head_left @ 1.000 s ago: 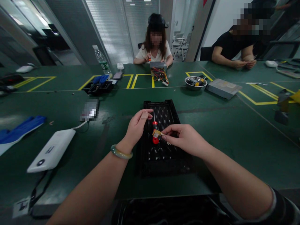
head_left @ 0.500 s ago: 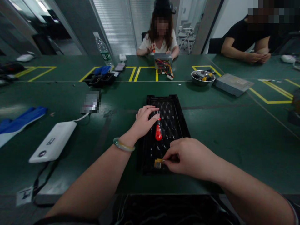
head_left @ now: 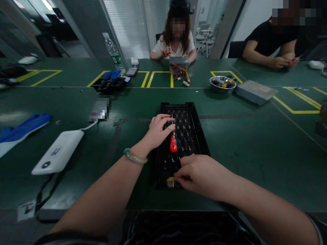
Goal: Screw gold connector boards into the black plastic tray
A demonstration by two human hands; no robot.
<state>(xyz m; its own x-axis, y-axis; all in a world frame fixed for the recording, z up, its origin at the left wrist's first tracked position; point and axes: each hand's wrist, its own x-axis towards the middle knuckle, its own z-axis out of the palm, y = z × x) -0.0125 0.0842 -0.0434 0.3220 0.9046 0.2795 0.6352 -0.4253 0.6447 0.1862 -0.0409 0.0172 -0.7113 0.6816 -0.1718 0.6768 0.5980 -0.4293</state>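
A shallow black plastic tray (head_left: 195, 136) with a bumpy floor lies lengthwise before me. In it rests a screwdriver (head_left: 173, 143) with a red handle, its shaft pointing away from me. My left hand (head_left: 161, 128) lies over the tray's left side, fingers stretched and apart, thumb and fingertips beside the screwdriver's shaft; whether they touch it I cannot tell. At the tray's near end my right hand (head_left: 199, 172) pinches the right edge of a small yellow part with a silver metal face (head_left: 171, 182), held low over the tray floor. Its exact kind is unclear.
A white power bank (head_left: 60, 151) cabled to a phone (head_left: 99, 109) and a blue-white glove (head_left: 25, 127) lie left. Farther off are a black tray (head_left: 108, 86), a bottle (head_left: 112, 51), a metal bowl (head_left: 222, 85) and a grey metal panel (head_left: 255, 92). Two people sit opposite, one behind a wired metal box (head_left: 178, 64).
My right hand has moved slightly down and left with the small yellow part, lower over the tray's near end. The left hand stays beside the screwdriver.
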